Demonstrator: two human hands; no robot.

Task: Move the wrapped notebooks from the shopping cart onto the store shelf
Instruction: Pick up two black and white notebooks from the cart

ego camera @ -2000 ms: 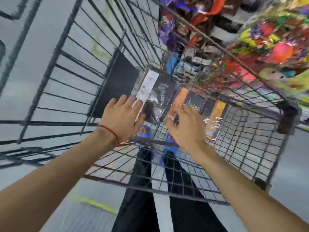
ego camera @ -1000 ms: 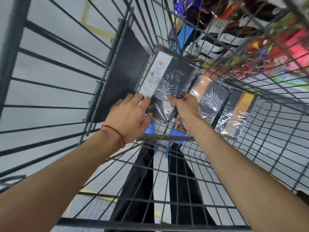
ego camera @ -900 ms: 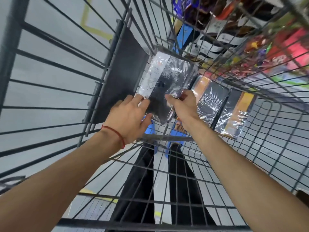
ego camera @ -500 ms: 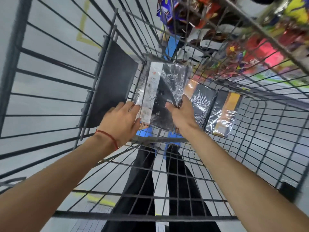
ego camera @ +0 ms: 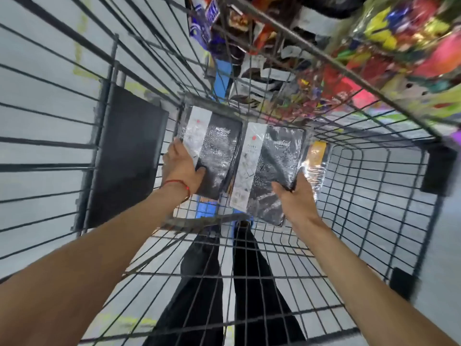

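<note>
- The wire shopping cart [ego camera: 361, 196] holds three wrapped notebooks; all three are inside its basket, and none is on the store shelf [ego camera: 374, 78] beyond the far wall.
- The left notebook [ego camera: 217, 156] and the right notebook [ego camera: 272, 168] are held side by side, just beside each other, long edges running away from the person.
- A third notebook [ego camera: 316, 156] with an orange band lies to the right, partly hidden behind the right one (its lower part cannot be made out).
- Each of the two held notebooks is a flat rectangle with a black cover and a white strip down its left side, sealed in glossy, wrinkled clear film that catches the light.
- A flat matte black panel [ego camera: 127, 156] stands against the cart's left wall.
- The shelf carries bright, blurred packets [ego camera: 404, 38].
- The left hand [ego camera: 180, 168] has its grip pinched on the left notebook's lower left corner, thumb across the front cover.
- The right hand [ego camera: 296, 196] has its grip clamped on the right notebook's lower right corner, thumb on the front, fingers behind it.
</note>
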